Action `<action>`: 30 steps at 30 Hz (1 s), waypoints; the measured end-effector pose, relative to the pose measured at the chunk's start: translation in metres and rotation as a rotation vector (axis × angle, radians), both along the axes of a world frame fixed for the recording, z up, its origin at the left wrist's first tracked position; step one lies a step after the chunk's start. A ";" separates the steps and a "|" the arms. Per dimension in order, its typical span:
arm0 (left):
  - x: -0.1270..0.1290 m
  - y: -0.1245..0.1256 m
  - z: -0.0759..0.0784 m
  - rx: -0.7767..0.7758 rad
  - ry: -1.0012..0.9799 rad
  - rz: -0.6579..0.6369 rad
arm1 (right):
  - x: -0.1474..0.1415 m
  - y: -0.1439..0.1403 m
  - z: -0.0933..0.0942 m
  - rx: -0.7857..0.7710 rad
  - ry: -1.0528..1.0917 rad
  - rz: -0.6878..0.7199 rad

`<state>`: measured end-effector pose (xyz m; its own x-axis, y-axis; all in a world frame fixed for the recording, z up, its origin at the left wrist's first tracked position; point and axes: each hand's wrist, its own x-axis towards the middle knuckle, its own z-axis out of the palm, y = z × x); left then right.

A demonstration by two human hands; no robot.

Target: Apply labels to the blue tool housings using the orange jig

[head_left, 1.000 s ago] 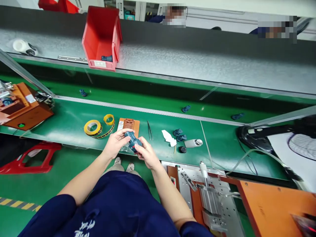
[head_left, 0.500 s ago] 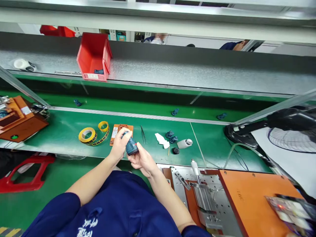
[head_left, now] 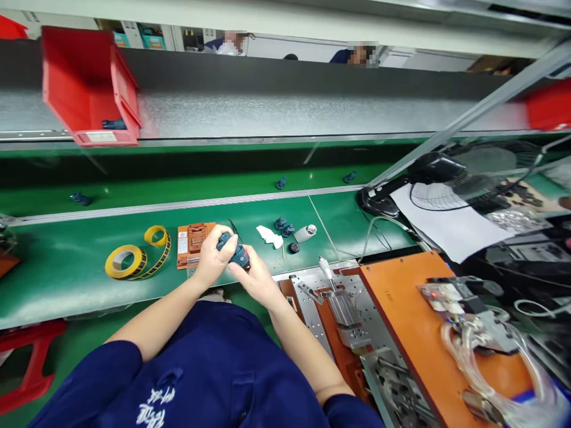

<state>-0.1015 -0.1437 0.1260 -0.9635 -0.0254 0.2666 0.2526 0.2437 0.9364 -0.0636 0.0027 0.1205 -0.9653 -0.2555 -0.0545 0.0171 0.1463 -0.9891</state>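
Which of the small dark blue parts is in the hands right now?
The dark blue part held between left hand and right hand; the others lie loose on the green bench.

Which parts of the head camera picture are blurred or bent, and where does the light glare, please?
Head view: the red bin on the upper left is smeared by motion; the fan and right edge are soft too. Wide-angle distortion curves the green conveyor belt. Soft glare lies on the grey shelf. Both hands and the blue part look fairly sharp.
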 end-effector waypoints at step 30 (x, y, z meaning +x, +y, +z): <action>-0.043 0.005 -0.005 0.673 -0.736 -0.560 | -0.001 -0.022 0.003 -0.248 -0.026 -0.686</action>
<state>-0.1446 -0.1386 0.1212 -0.8016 0.5324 -0.2720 -0.4955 -0.3371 0.8005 -0.0645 -0.0197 0.1234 -0.9117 0.3987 -0.0989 0.0487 -0.1341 -0.9898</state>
